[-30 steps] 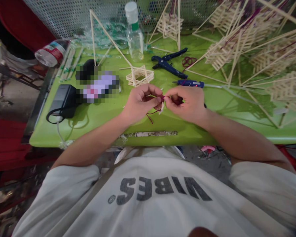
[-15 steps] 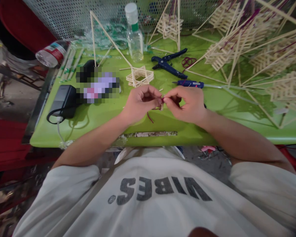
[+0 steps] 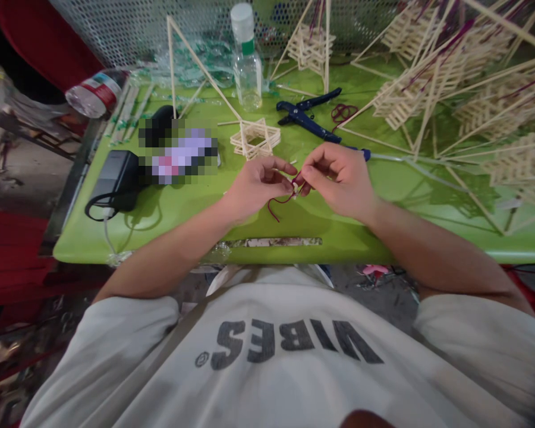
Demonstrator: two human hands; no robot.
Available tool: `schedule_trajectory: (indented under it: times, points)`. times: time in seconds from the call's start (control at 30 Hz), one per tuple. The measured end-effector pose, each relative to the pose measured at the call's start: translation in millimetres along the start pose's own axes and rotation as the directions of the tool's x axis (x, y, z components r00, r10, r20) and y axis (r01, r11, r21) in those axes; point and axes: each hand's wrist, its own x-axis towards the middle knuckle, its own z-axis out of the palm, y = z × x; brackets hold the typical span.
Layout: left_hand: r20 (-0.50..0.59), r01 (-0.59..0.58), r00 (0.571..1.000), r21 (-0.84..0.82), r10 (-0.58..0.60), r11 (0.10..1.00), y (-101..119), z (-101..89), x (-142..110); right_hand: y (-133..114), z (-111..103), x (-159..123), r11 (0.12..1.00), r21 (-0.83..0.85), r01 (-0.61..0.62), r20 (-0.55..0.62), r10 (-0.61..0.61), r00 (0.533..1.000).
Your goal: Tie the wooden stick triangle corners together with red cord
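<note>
Over the near middle of the green table, my left hand (image 3: pixel 256 185) pinches a small pale piece (image 3: pixel 295 188) with dark red string (image 3: pixel 274 211) around it. One string end hangs in a curve below the fingers. Close on the right, my right hand (image 3: pixel 341 181) has thumb and forefinger closed on the same string, just above the pale piece. What the pale piece is, I cannot make out. Just beyond my hands lies a star-shaped frame of light wooden sticks (image 3: pixel 255 138). Behind my right hand shows the end of a blue pen-like tool (image 3: pixel 366 154) with a cable.
Blue-handled cutters (image 3: pixel 310 122) and a coil of red string (image 3: pixel 344 113) lie beyond my hands. A clear bottle (image 3: pixel 247 71) stands at the back. Several stick structures (image 3: pixel 455 71) fill the right side. A black power adapter (image 3: pixel 118 172) sits on the left.
My right hand has risen slightly and turned, covering most of the blue tool. The fingertips have parted a little, and the pale piece with its string shows more between them.
</note>
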Motion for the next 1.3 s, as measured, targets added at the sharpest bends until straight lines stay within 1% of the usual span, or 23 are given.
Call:
schedule_trajectory:
  times: [0.17,0.3,0.37,0.43,0.5,0.57,0.6,0.63,0.7,0.8,0.9,1.0,1.13,1.2,1.3]
  points:
    - [-0.026,-0.014,1.000,0.073,0.016,0.997,-0.4,0.9,1.0,0.2,-1.1,-1.2,0.998,-0.017,0.054,0.003,-0.054,0.999]
    - [-0.046,-0.026,0.998,0.172,0.035,0.985,-1.3,-0.5,1.2,1.3,-2.2,-1.9,0.999,-0.021,0.032,0.013,-0.031,0.999]
    - [-0.046,-0.058,0.996,0.259,0.072,0.964,0.4,-1.0,0.4,2.1,-2.7,-2.0,0.999,-0.032,0.029,0.019,-0.028,0.999]
    - [-0.047,-0.122,0.987,0.399,0.153,0.909,2.7,-1.7,-0.5,2.7,-3.4,-1.9,0.997,-0.051,0.052,0.019,-0.051,0.999]
    - [-0.058,-0.191,0.963,0.544,0.263,0.817,4.4,-2.5,-1.1,3.2,-4.2,-1.6,0.992,-0.092,0.083,0.011,-0.082,0.997]
    - [-0.062,-0.234,0.935,0.633,0.350,0.738,5.1,-2.9,-1.6,3.7,-5.0,-1.1,0.984,-0.146,0.104,0.004,-0.105,0.995]
    - [-0.053,-0.253,0.926,0.648,0.373,0.719,5.2,-2.8,-1.9,4.0,-5.3,-0.9,0.979,-0.167,0.114,-0.003,-0.116,0.993]
    - [-0.043,-0.265,0.924,0.647,0.381,0.715,5.4,-2.3,-2.4,4.3,-5.4,-0.7,0.975,-0.186,0.120,-0.010,-0.124,0.992]
    - [-0.021,-0.279,0.929,0.616,0.369,0.737,6.4,-0.4,-3.9,4.9,-5.1,-0.6,0.968,-0.215,0.128,-0.032,-0.138,0.990]
    - [-0.015,-0.268,0.941,0.580,0.339,0.769,9.5,3.5,-7.0,5.1,-3.7,-1.7,0.967,-0.225,0.116,-0.041,-0.128,0.991]
    - [-0.008,-0.263,0.946,0.569,0.325,0.779,11.6,5.7,-9.5,4.0,-2.1,-3.6,0.971,-0.211,0.109,-0.009,-0.114,0.993]
    - [-0.002,-0.270,0.944,0.568,0.330,0.777,11.9,5.6,-9.8,2.4,-1.8,-4.2,0.964,-0.237,0.121,0.028,-0.117,0.993]
    - [-0.027,-0.275,0.935,0.577,0.354,0.769,12.3,5.4,-8.6,3.2,-4.4,-1.4,0.961,-0.247,0.122,0.031,-0.118,0.993]
    - [-0.040,-0.276,0.931,0.574,0.363,0.771,12.7,5.8,-8.4,4.9,-6.0,0.3,0.967,-0.234,0.103,0.036,-0.097,0.995]
    - [-0.044,-0.292,0.923,0.569,0.382,0.769,12.9,6.4,-8.6,7.0,-7.8,1.3,0.985,-0.169,0.045,0.070,-0.034,0.997]
